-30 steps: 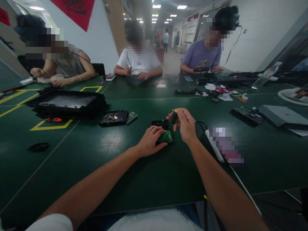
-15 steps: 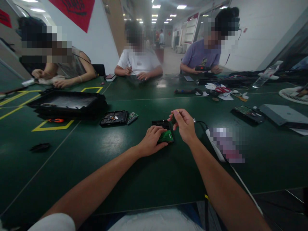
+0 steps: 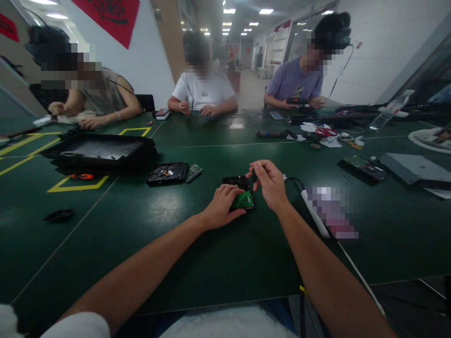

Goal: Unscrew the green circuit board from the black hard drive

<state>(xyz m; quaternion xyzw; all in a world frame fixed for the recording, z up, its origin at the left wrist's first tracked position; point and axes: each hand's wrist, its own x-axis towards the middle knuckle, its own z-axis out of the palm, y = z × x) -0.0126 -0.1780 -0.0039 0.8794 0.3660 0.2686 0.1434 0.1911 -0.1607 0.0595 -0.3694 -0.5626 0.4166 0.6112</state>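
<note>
A black hard drive [image 3: 235, 181] with a green circuit board [image 3: 244, 200] on its near half lies on the table in front of me. My left hand [image 3: 222, 202] grips it from the left, the fingers over the top and the thumb along the near edge. Just right of the drive and above the table, my right hand [image 3: 269, 183] is closed in a pinch round a small dark tool [image 3: 254, 174]. The fingers cover most of this tool, so its kind does not show clearly.
To the left lie another open drive [image 3: 167, 173], a loose circuit board [image 3: 194, 172] and stacked black trays [image 3: 98, 151]. A white power strip [image 3: 314, 213] is near my right forearm. Further right are a drive [image 3: 364, 168] and a grey case [image 3: 417, 169]. Three people sit opposite.
Both my hands and the drive stay almost where they were. Across the table, the person on the left has shifted their head slightly, and the middle person's hand has moved a little.
</note>
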